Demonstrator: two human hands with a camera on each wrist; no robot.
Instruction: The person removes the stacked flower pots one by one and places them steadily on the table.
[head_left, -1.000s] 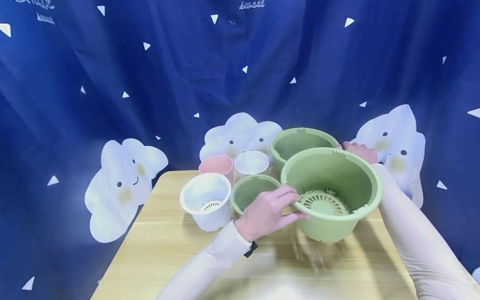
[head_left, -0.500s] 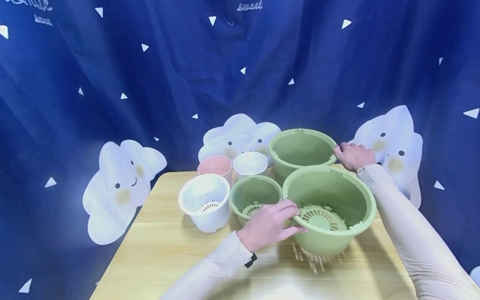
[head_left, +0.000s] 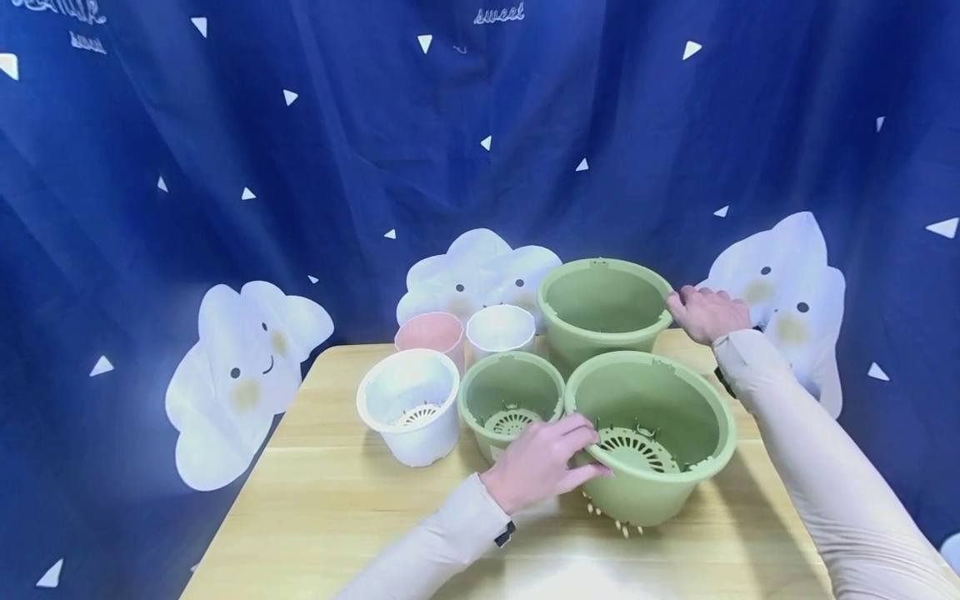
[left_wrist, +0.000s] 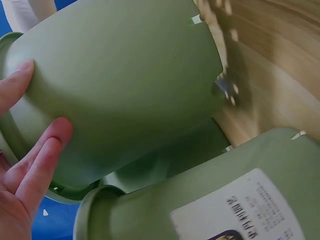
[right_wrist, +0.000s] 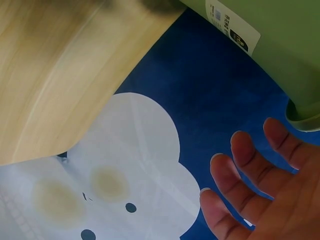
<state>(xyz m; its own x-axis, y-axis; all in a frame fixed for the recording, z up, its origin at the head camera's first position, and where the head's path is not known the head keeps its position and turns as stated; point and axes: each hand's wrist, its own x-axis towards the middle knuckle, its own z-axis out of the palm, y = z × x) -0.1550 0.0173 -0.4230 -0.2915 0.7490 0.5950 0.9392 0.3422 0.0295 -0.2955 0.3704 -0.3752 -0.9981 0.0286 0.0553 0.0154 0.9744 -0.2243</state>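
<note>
A large green flower pot [head_left: 645, 500] with a slotted base is at the front right of the table. My left hand [head_left: 543, 462] pinches its left rim, and in the left wrist view fingertips [left_wrist: 60, 131] press its outer wall. Specks of light fall on the table beside its base. Behind it stands a second large green pot [head_left: 600, 337]. At that pot's right rim is my right hand [head_left: 708, 315]; in the right wrist view its fingers [right_wrist: 252, 155] are loosely bent, apart from the pot's wall. The right thumb is hidden there.
Left of the front pot stands a smaller green pot [head_left: 491, 450] with a white label [left_wrist: 240, 210]. Beside it are a white pot [head_left: 420, 442], a pink pot [head_left: 431, 332] and another white pot [head_left: 501, 329]. A blue curtain [head_left: 337, 167] hangs behind the wooden table [head_left: 322, 500].
The front green pot has come down and slightly toward me in my left hand. My right hand has gone from behind the front pot to beside the rear pot's rim.
</note>
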